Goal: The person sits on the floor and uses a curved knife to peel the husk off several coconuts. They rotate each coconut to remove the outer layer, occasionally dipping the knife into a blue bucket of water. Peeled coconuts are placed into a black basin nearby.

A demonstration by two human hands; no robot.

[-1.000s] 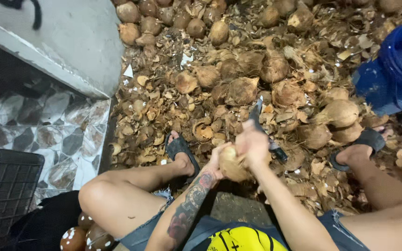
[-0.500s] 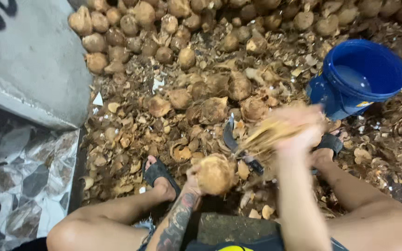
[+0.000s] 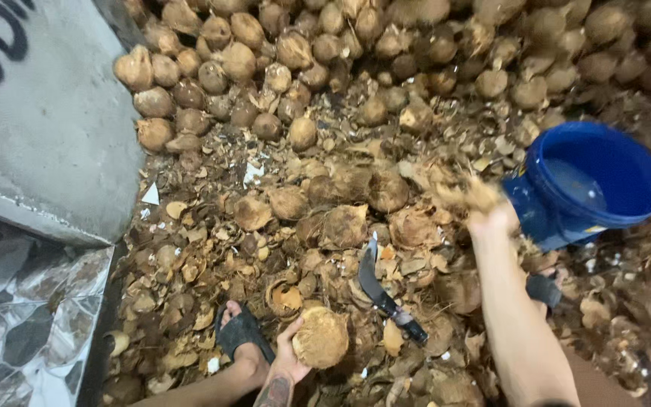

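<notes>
Since the earlier frame, the right hand (image 3: 491, 218) has swung out toward the blue bucket (image 3: 593, 185) at right, clenched on a blurred tuft of husk fibre (image 3: 469, 192). Whole coconuts (image 3: 295, 53) are heaped across the top. At bottom centre the left hand (image 3: 289, 360) grasps a husked coconut (image 3: 320, 338), just left of the curved knife (image 3: 386, 295) lying on husk scraps.
</notes>
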